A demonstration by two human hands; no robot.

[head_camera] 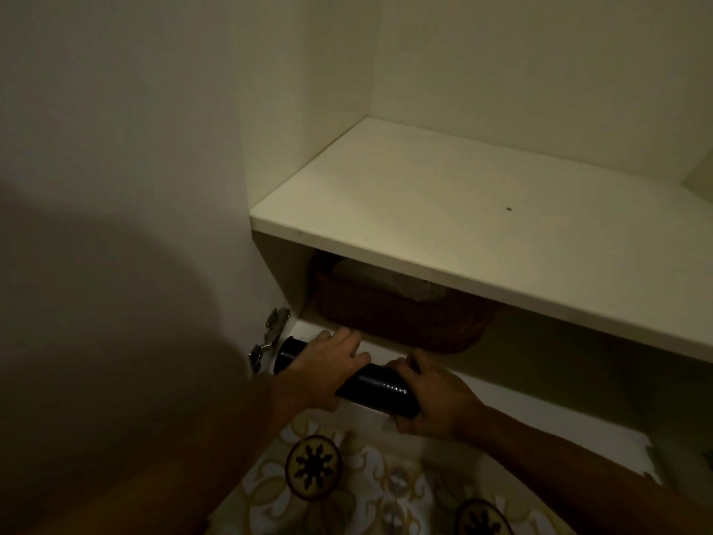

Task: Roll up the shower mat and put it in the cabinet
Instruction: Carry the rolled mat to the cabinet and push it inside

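We judge rolled mat light, rubbery, springy, prone to unroll. Left hand and right hand both clasp roll at cabinet lower shelf; hold both ends.

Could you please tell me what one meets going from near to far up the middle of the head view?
Patterned cloth → rolled black mat held in both hands → brown woven basket on the lower shelf → white upper shelf → cabinet back wall.
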